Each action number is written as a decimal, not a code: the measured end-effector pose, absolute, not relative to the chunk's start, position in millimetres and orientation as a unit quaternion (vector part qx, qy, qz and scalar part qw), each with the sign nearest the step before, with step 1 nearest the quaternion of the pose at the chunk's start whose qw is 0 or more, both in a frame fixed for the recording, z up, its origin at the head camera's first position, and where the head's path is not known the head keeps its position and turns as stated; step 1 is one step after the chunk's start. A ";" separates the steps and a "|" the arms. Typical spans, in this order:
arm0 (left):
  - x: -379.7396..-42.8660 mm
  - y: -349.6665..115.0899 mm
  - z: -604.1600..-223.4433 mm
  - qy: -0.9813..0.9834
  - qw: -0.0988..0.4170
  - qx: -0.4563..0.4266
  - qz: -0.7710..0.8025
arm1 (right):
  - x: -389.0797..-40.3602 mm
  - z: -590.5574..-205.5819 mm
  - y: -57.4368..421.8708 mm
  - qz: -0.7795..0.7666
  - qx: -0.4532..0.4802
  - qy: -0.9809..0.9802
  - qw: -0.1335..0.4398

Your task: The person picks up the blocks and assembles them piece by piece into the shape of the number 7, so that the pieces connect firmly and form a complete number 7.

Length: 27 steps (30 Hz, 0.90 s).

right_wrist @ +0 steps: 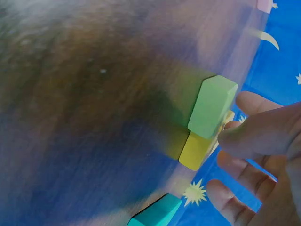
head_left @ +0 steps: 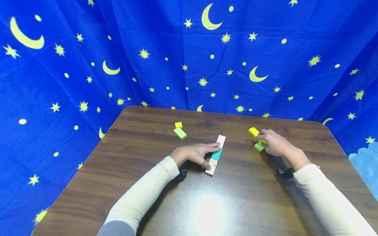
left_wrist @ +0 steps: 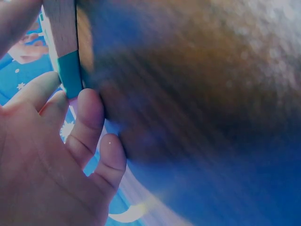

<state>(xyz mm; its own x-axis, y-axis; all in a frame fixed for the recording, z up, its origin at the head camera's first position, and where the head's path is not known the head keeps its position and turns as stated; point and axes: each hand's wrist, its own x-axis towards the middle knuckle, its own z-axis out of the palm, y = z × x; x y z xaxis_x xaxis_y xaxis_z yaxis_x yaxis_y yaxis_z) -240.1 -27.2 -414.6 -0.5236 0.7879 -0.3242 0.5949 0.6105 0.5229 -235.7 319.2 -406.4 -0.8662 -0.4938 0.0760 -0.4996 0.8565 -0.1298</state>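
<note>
In the head view my left hand [head_left: 196, 154] reaches over a straight row of blocks. The row has a pinkish-white block [head_left: 221, 141], a teal block [head_left: 217, 154] and a bare wood block [head_left: 211, 167]. Its thumb rests by the wood block, its fingertips by the teal and pinkish ones. On the right, my right hand [head_left: 276, 144] hovers around a light green block [right_wrist: 214, 106] and a yellow block [right_wrist: 195, 150] that touch each other. Its fingers are spread loosely, the thumb beside these two. A second yellow block [head_left: 253, 131] lies just beyond the fingertips.
Farther left on the brown wooden table [head_left: 124, 154] lie a small yellow block [head_left: 178, 125] and a light green block [head_left: 180, 133]. Another teal block [right_wrist: 157, 212] shows in the right wrist view, beside the right hand. A blue starry cloth [head_left: 177, 59] hangs behind the table.
</note>
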 end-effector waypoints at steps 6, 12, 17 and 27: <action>-241.0 -27.9 -413.8 0.854 0.271 0.407 0.175 | -234.1 -407.3 317.5 0.046 0.266 -0.963 0.026; -240.5 -27.1 -414.8 0.858 0.270 0.403 0.172 | -230.6 -409.2 316.6 0.049 0.268 -0.962 0.033; -239.6 -26.4 -417.1 0.858 0.271 0.403 0.167 | -229.0 -411.2 317.9 0.051 0.268 -0.961 0.042; -241.2 -28.7 -417.1 0.859 0.266 0.402 0.172 | -233.7 -411.7 317.3 0.049 0.274 -0.959 0.044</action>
